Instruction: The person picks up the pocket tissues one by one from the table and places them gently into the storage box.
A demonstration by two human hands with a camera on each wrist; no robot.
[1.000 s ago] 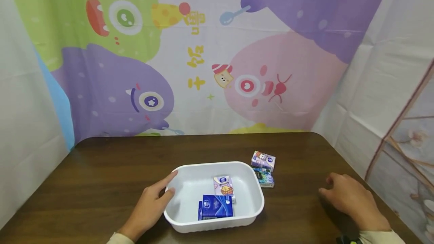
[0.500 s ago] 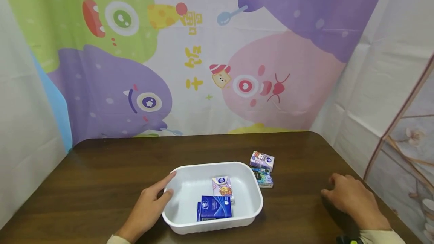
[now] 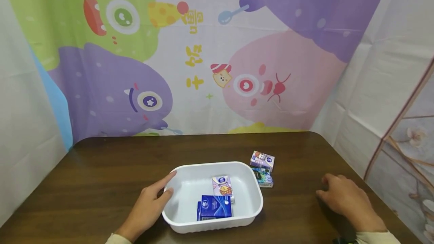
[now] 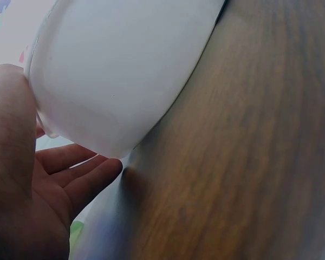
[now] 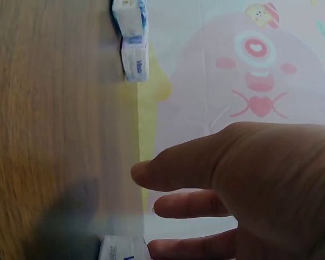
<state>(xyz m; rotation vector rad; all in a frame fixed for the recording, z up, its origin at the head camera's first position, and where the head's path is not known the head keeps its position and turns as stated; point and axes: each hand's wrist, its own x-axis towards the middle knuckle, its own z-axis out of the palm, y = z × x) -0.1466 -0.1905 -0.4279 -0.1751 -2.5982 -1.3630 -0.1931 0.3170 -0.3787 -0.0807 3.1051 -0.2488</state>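
Note:
A white plastic tray [image 3: 181,227] sits on the table, and my left hand [image 3: 149,202] holds its left end with the thumb over the rim; in the left wrist view the fingers [image 4: 86,181] are at its outer wall. Inside lie a dark-blue tissue pack [image 3: 216,207], partly over another blue one, and a lilac tissue pack [image 3: 222,186]. My right hand [image 3: 349,200] is over the table at the right, fingers loosely bent. Close to its fingertips in the right wrist view is a white-sided pack [image 5: 122,248], hidden from the head view.
Right of the tray, a lilac pack [image 3: 262,160] and a green-blue pack [image 3: 264,178] lie touching on the brown table [image 3: 112,176]. A cartoon-printed cloth [image 3: 203,112] hangs behind the table. A pale sheet [image 3: 366,123] hangs along the right side.
My right hand has shifted slightly left in the last half second. My left hand, the tray and the packs stay as they were.

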